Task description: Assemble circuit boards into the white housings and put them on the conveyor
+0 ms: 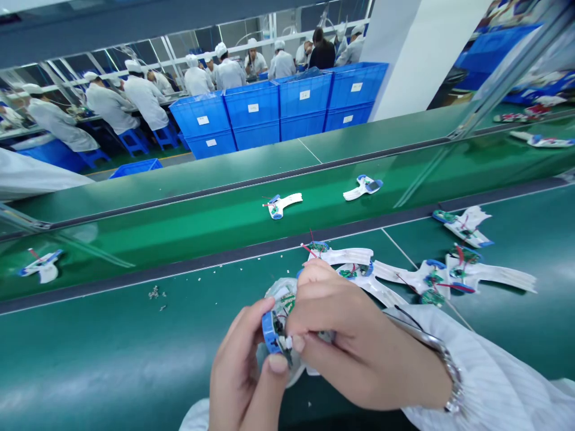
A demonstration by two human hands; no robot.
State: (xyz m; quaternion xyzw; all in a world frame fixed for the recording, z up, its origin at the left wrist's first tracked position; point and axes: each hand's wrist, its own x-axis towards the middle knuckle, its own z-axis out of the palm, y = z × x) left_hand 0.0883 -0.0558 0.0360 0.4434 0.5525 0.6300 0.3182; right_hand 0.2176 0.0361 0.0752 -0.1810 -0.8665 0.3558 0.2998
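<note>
Near the bottom middle, my left hand [247, 365] is closed round a blue and white plastic housing [270, 333] with electronics inside. Thumb and fingers grip its blue rim. My right hand [350, 335] reaches over from the right, its fingertips pinched at a small white part [286, 342] on the housing's inner side. What exactly those fingertips hold is partly hidden. Behind the hands stands a round translucent container [296, 374] with green circuit boards [287, 303] showing in it. Just beyond my right hand lie several white housings [345, 256] with circuit boards and red wires.
A green conveyor belt [215, 230] crosses ahead, carrying spaced-out housings [284, 205]. Small screws [154, 293] and white scraps lie on the green bench [112, 341] to the left. Past the belt are stacked blue crates [251, 108] and several seated people in white [139, 93].
</note>
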